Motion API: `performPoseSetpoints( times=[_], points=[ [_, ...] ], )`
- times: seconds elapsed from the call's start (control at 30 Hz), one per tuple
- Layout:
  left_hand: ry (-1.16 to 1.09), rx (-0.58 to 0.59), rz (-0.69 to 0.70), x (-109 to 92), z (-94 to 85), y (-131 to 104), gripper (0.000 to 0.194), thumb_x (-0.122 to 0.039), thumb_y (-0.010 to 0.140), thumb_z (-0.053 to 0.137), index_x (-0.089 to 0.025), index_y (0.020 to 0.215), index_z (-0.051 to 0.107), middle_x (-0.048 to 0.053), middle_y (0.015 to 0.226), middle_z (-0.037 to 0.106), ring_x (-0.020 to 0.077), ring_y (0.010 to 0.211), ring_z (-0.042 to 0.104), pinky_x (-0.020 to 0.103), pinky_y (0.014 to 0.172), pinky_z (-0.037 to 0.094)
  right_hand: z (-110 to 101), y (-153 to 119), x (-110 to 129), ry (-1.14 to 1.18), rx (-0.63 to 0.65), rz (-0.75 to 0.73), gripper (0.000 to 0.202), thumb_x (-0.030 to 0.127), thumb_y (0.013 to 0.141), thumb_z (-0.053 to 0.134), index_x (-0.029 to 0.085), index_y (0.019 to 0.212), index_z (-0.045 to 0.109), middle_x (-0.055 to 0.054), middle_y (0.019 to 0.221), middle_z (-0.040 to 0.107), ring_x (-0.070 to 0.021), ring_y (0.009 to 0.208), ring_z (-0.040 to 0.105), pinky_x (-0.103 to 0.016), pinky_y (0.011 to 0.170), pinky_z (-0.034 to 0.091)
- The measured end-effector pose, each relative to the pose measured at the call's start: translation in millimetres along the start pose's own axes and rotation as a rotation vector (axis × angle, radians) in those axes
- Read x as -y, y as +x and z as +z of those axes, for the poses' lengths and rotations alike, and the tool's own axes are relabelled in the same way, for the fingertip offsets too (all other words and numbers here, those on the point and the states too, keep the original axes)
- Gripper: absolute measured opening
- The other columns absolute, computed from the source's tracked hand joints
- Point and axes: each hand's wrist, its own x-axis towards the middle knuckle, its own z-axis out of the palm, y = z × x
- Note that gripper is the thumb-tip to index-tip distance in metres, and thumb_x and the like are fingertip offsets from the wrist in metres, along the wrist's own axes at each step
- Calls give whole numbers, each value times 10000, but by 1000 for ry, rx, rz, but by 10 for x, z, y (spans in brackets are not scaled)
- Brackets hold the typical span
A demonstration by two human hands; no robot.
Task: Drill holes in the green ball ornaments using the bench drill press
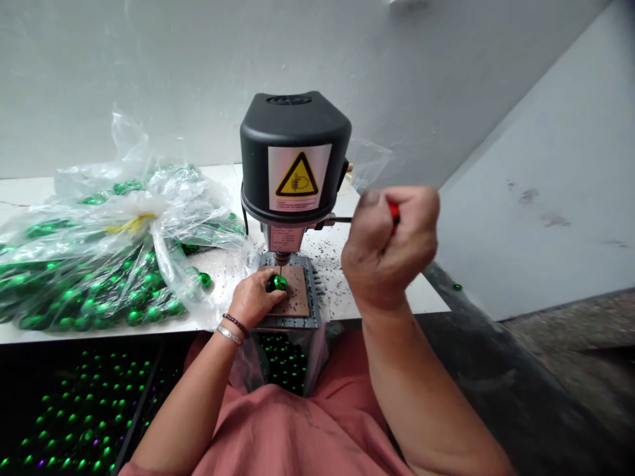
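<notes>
While your left hand [252,296] pinches a shiny green ball [280,283] under the bit [281,270] of the drill press [296,125], your right hand [389,248] clenches the red lever grip [394,215]; drilling seems in hand, and the next move calls for steady fingers, kept clear.

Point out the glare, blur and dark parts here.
Head view: glare streaks the plastic bag and spots the green ball under the drill; small print below the warning triangle is too blurred to read; beneath the table, nearly black.
</notes>
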Motion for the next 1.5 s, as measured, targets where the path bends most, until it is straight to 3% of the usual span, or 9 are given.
performPoseSetpoints(
  times=[0.1,0.3,0.53,0.7,0.77,0.83,1.07,1.23,1.5],
  points=[
    [-72,63,40,8,-110,-113,342,-347,700,615,-209,1011,647,21,861,678,158,736,593,247,668,425,72,197,37,20,-8,30,162,273,850,449,182,715,455,38,631,478,-42,564,460,-195,551,382],
    [-426,538,164,53,-292,-283,301,-382,682,656,-196,918,675,6,857,691,160,807,611,225,704,445,80,184,39,67,12,76,203,320,865,421,177,723,447,27,670,487,-49,606,485,-208,583,396],
    [-1050,126,-348,58,-206,-191,610,-701,741,391,-137,864,586,72,836,629,142,677,594,280,612,491,64,179,33,109,29,74,211,342,869,413,179,738,439,30,692,498,-35,586,464,-201,571,394],
    [-1389,147,-517,27,-235,-155,410,-557,810,428,-165,749,534,40,722,583,141,721,595,317,697,528,50,175,39,123,44,100,222,352,865,418,181,724,430,36,669,481,-23,543,422,-190,551,386],
    [-1366,121,-470,36,-230,-167,186,-346,759,578,-164,797,570,33,757,603,127,742,588,306,757,520,49,175,45,119,44,104,218,348,865,417,183,723,428,37,669,482,-24,544,427,-189,553,390],
    [-1273,99,-400,56,-207,-180,260,-209,681,633,-156,933,599,29,806,620,114,735,581,301,783,508,50,175,52,115,38,101,212,341,866,415,184,724,427,37,673,489,-26,549,438,-189,556,395],
    [-413,-7,-118,115,-88,-150,541,-262,670,642,-153,1188,529,51,958,646,178,875,589,328,823,447,41,155,54,141,45,117,209,337,867,413,185,724,409,36,669,474,-24,557,439,-190,569,400],
    [-261,-54,-109,117,-13,-103,330,-284,690,623,-164,991,560,47,911,653,179,859,603,313,787,455,109,285,1,124,91,143,216,333,847,440,190,694,383,48,591,373,-37,518,382,-201,529,350],
    [-173,-12,-69,51,-39,-65,347,-273,728,605,-176,1060,581,67,1025,664,193,946,610,321,862,455,442,685,-147,-103,337,372,347,340,838,484,205,621,250,50,583,267,-41,550,245,-189,533,261]
  ],
)
